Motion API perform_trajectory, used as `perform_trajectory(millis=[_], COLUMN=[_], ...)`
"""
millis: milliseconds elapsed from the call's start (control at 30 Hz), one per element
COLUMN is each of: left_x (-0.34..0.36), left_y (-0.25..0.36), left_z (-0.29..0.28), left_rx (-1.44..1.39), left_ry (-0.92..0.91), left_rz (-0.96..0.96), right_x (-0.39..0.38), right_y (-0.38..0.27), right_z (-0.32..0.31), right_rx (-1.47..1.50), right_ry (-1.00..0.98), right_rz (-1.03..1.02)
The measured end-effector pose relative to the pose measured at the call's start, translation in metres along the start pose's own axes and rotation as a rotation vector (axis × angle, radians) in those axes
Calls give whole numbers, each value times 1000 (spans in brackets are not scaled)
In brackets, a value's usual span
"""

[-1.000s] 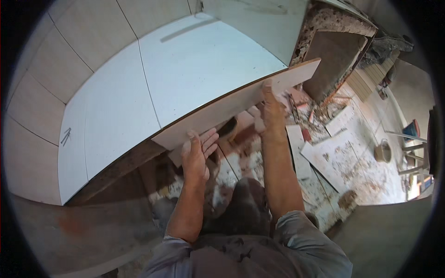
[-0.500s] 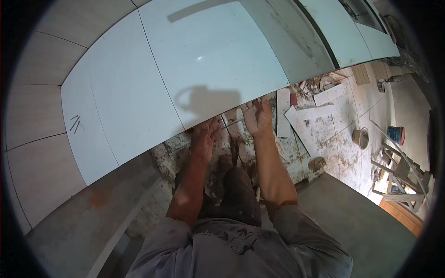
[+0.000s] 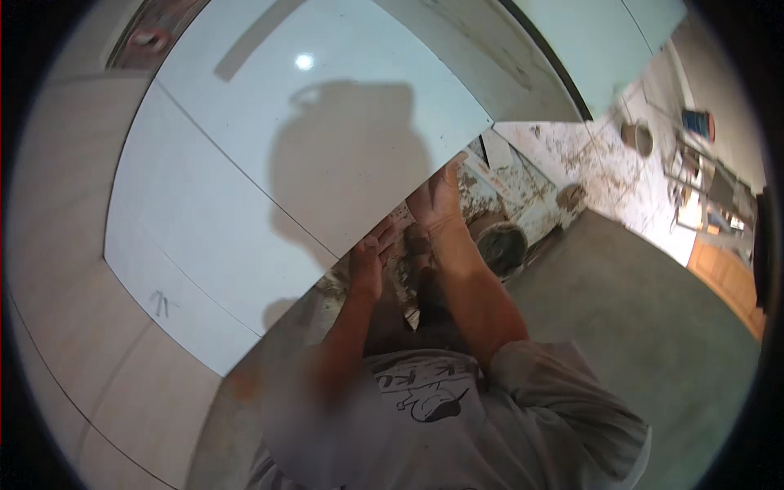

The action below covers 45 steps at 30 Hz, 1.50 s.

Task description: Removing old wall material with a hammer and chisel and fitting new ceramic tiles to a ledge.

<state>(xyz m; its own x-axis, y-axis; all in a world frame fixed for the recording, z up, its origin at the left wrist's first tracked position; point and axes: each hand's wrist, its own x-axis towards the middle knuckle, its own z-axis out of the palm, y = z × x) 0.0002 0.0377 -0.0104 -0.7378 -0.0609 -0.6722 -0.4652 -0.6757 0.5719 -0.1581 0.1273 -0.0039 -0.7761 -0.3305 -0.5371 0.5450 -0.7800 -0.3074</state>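
Note:
A white tiled counter spans the upper left, with small dark pencil-like marks near its left end and the shadow of my head across it. My left hand is at the counter's front edge, fingers extended against its underside or front face. Farther right along that edge, my right hand has its palm turned up and fingers reaching to the edge, open. The strip held earlier is not distinguishable now; whatever lies under my fingertips is hidden by the overhang. A round dark bucket sits on the floor beside my right forearm.
The debris-strewn tiled floor holds offcut strips, a pale bucket and a blue bucket. A metal and wood frame stands at the right. Beige wall tiles border the counter's left; a white panel lies at upper right.
My hands first held a long strip tilted above the floor, then moved in to the counter edge, where the strip dropped from view. The view has since rotated, showing more counter.

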Motion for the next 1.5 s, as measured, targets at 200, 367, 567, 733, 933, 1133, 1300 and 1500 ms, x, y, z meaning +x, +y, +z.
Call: perform_trajectory(millis=[200, 367, 567, 733, 933, 1133, 1300, 1500], left_x=[-9, -42, -47, -7, 30, 49, 52, 55], left_y=[21, 64, 136, 155, 145, 142, 148, 148], left_z=[15, 33, 48, 66, 84, 95, 100, 103], left_rx=[247, 673, 1320, 1755, 2019, 2100, 2094, 2091], left_ry=[80, -166, -249, -235, -262, -336, -464, -529], left_rz=[-157, -116, 348, 887, 881, 972, 981, 994], right_x=[-3, 1, 3, 5, 9, 2, -2, 4], right_y=[1, 2, 5, 10, 7, 4, 3, 3], right_z=[14, 11, 4, -4, -10, -5, -1, -4], right_rx=[10, -17, -31, 42, -33, -77, -29, -33], right_ry=[121, 136, 60, 158, 245, 147, 99, 109], right_rz=[1, -66, -115, -114, -93, -114, -121, -125])
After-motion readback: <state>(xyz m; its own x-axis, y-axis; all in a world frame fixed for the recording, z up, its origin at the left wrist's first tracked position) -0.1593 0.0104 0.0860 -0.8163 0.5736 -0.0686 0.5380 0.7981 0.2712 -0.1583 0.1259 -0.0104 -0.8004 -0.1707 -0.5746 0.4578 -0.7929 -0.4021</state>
